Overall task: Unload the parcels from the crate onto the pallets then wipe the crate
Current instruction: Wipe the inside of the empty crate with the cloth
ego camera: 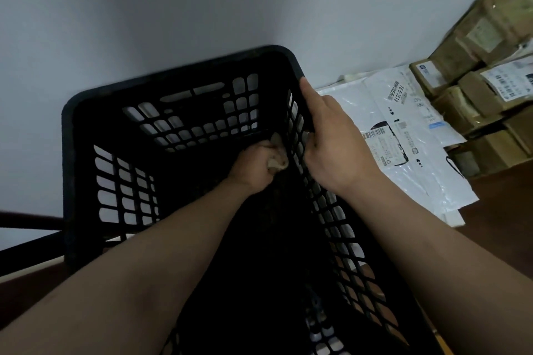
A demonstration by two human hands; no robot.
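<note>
A black plastic crate [86, 124] with lattice walls fills the middle of the view, and no parcels show inside it. My left hand [256, 164] is deep in the crate and grips a crumpled beige cloth [278, 160] against the far right inner corner. My right hand [331, 144] grips the crate's right rim, thumb along the top edge. White plastic mailer parcels [398, 130] with labels lie to the right of the crate. Brown cardboard parcels [476, 72] are stacked behind them at the far right.
A pale wall [144, 8] stands close behind the crate. A dark rail or bar [26, 251] runs at the lower left. Brown floor [504, 210] shows at the right below the parcels.
</note>
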